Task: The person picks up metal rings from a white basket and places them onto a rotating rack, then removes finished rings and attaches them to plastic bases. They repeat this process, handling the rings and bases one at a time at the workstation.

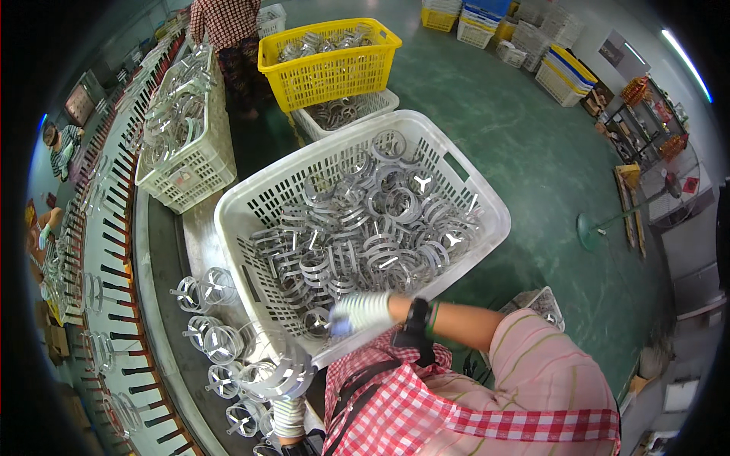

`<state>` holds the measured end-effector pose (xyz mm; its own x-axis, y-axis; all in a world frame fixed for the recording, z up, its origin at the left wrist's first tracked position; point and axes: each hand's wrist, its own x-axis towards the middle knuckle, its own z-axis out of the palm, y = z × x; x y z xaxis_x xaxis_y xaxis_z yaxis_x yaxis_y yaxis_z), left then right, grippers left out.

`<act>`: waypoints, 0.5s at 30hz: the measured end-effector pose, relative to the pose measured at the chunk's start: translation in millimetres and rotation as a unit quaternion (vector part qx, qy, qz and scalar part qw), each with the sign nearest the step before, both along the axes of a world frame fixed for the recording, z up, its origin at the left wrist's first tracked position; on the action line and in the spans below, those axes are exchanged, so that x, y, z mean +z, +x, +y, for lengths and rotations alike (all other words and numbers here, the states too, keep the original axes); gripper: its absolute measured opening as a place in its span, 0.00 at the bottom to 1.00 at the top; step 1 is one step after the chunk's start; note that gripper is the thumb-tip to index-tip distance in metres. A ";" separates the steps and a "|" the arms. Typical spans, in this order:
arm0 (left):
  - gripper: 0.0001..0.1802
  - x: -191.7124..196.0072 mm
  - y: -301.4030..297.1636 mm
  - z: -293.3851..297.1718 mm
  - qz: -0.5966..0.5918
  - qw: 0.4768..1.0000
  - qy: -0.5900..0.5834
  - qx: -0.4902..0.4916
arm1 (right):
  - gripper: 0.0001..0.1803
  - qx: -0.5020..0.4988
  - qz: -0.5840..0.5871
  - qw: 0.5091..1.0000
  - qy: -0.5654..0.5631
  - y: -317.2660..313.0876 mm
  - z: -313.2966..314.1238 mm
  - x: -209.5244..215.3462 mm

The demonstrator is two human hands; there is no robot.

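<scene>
A large white plastic basket in front of me holds a heap of shiny metal rings, some with three-armed centres. My right hand, in a striped knit glove with bluish fingers, reaches over the near rim and down to the rings inside. Its fingers are smeared by motion. Low on the left, my gloved left hand grips the lower end of a stack of metal rings, slightly blurred, beside the basket's near-left corner. Loose rings with three-armed centres lie on the metal ledge left of the stack.
A curved conveyor with dark prongs runs along the left, some carrying rings. Beyond stand a filled cream basket and a yellow basket stacked on a white one. Other people work at the far and left sides. A green-based fan stands right.
</scene>
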<state>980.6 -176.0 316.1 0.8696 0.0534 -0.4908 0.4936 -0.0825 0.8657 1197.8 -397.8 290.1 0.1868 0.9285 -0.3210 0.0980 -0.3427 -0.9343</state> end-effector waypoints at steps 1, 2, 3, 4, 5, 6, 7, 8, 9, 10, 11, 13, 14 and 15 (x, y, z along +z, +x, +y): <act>0.26 3.5 5.1 -0.5 -0.004 0.999 0.036 -0.027 | 0.17 -0.002 -0.039 0.993 -0.114 23.5 -14.9 -23.8; 0.29 29.3 19.3 -11.8 0.091 0.918 -0.298 0.245 | 0.18 -0.063 -0.090 0.980 -0.168 38.9 -42.7 -71.0; 0.30 37.8 12.6 -9.4 0.075 0.905 -0.303 0.288 | 0.19 -0.134 -0.069 0.957 -0.247 54.6 -55.7 -83.2; 0.31 44.6 17.0 -14.1 0.056 0.891 -0.319 0.317 | 0.17 -0.156 -0.147 0.927 -0.307 70.2 -89.3 -131.7; 0.32 57.9 18.4 -17.1 0.072 0.911 -0.247 0.322 | 0.16 -0.161 -0.138 0.907 -0.364 80.9 -109.4 -159.2; 0.32 51.5 2.8 -8.2 0.069 0.909 -0.242 0.332 | 0.16 -0.163 -0.129 0.885 -0.416 87.8 -121.2 -175.3; 0.31 35.3 -25.8 6.2 0.074 0.886 -0.289 0.354 | 0.16 -0.175 -0.124 0.857 -0.468 89.9 -127.6 -186.5; 0.30 28.2 -43.3 14.0 0.079 0.860 -0.334 0.377 | 0.16 -0.185 -0.119 0.827 -0.518 91.5 -129.5 -193.4; 0.26 56.2 -19.2 -6.9 0.041 0.883 -0.237 0.403 | 0.17 -0.207 -0.133 0.816 -0.523 89.8 -129.1 -192.5; 0.26 52.6 -29.5 -4.0 0.040 0.880 -0.231 0.412 | 0.18 -0.230 -0.148 0.804 -0.528 88.3 -127.6 -191.4; 0.25 50.0 -42.6 -0.9 0.058 0.853 -0.252 0.453 | 0.18 -0.227 -0.150 0.799 -0.536 90.9 -127.2 -190.2; 0.23 55.3 -52.5 -1.5 0.078 0.812 -0.277 0.508 | 0.20 -0.197 -0.165 0.817 -0.517 96.0 -125.4 -199.6; 0.23 52.7 -58.2 -1.3 0.075 0.809 -0.273 0.515 | 0.21 -0.195 -0.164 0.826 -0.503 98.1 -121.1 -200.9; 0.22 46.8 -69.1 0.2 0.080 0.789 -0.283 0.539 | 0.22 -0.186 -0.148 0.826 -0.510 102.6 -115.5 -207.3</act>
